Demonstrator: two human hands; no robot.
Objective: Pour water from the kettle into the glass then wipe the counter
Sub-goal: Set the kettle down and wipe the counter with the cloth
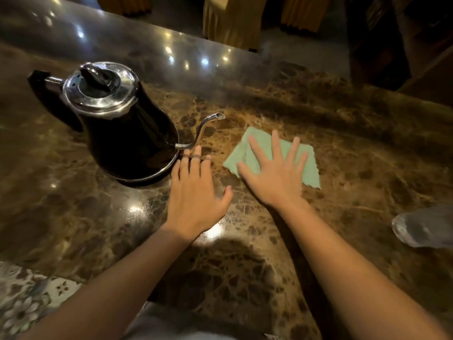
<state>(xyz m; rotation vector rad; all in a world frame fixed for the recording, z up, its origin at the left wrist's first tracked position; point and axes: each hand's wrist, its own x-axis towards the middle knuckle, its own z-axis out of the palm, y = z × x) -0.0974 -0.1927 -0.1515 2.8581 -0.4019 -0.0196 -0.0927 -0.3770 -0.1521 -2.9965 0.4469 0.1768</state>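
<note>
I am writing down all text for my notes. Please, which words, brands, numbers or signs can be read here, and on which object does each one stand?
None: no readable text shows on the gooseneck kettle, the green cloth, the glass or the marble counter.

Single head-worn wide-angle view, looking forward and down, close over the marble counter [282, 99]

Yellow drapes [230, 18] at 12 o'clock; dark wooden furniture [392, 40] at 2 o'clock; patterned floor tiles [27, 305] at 8 o'clock
</note>
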